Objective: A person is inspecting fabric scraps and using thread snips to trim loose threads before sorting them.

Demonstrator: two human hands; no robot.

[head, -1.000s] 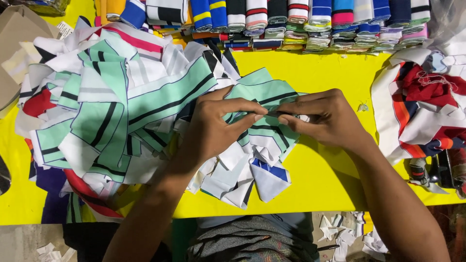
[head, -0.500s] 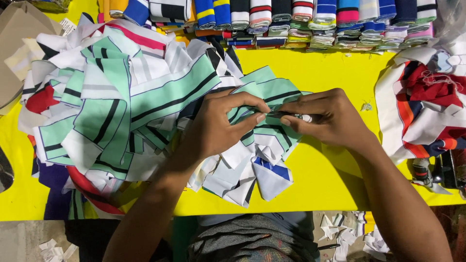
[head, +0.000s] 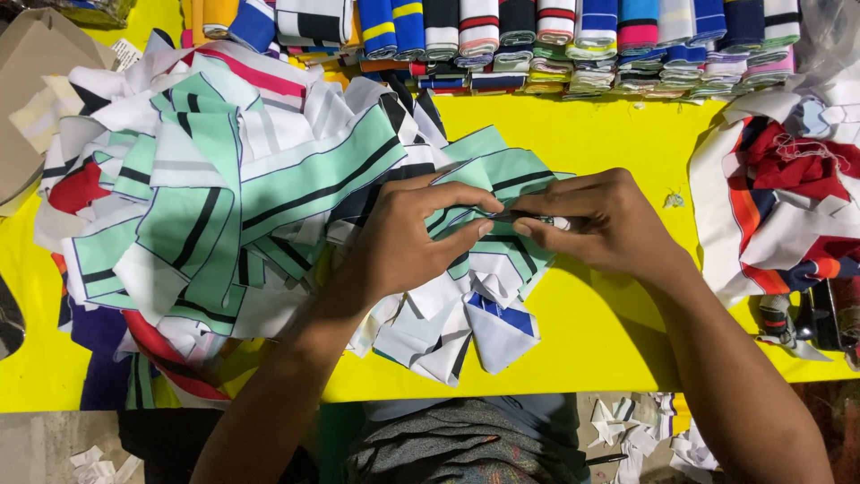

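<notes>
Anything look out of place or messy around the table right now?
Mostly the floor: white fabric scraps lie scattered below the yellow table's front edge. The mint striped fabric pile is loose and jumbled, while the folded stacks behind stay neat. Nothing looks damaged.

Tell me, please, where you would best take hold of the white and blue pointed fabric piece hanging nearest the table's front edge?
Probably by the lower point of the white and blue fabric piece, coming from the front edge of the yellow table. That tip lies free on bare table, while its upper part is tucked under other pieces and both hands.
</notes>
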